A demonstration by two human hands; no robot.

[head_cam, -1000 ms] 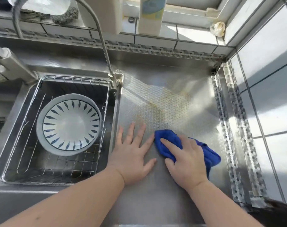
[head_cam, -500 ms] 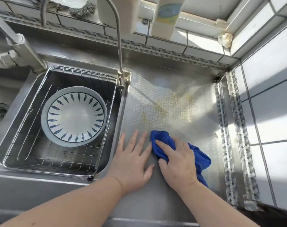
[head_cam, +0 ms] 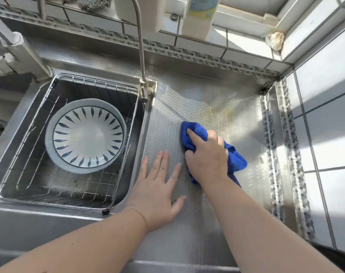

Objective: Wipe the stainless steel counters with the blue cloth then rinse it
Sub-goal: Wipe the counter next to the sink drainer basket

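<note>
Wiping well here means keeping the cloth flat under the palm and working in overlapping passes toward the yellowish stain (head_cam: 220, 111) farther back, I judge, rather than dabbing.

At far left, a wire basket (head_cam: 19, 174) sits in the sink (head_cam: 14, 219), holding a round bowl (head_cam: 85, 135), glossy white inside with dark blue leaf strokes. A thin faucet (head_cam: 141, 56) rises at the sink's back right corner.

The left hand (head_cam: 157, 184) lies flat on the counter (head_cam: 167, 243), fingers straight and spread, holding nothing, bracing just beside the sink edge. The steel there is embossed with a fine honeycomb pattern, glaring in sunlight.

The right hand (head_cam: 206, 156) presses down on the cloth (head_cam: 236, 158), fingers curled over its bunched front; soft blue folds spill out to its right. The cloth sits mid-counter, just short of the stain.

A dotted metal strip (head_cam: 274, 154) borders the counter against smooth white tiles (head_cam: 329, 138).
</note>
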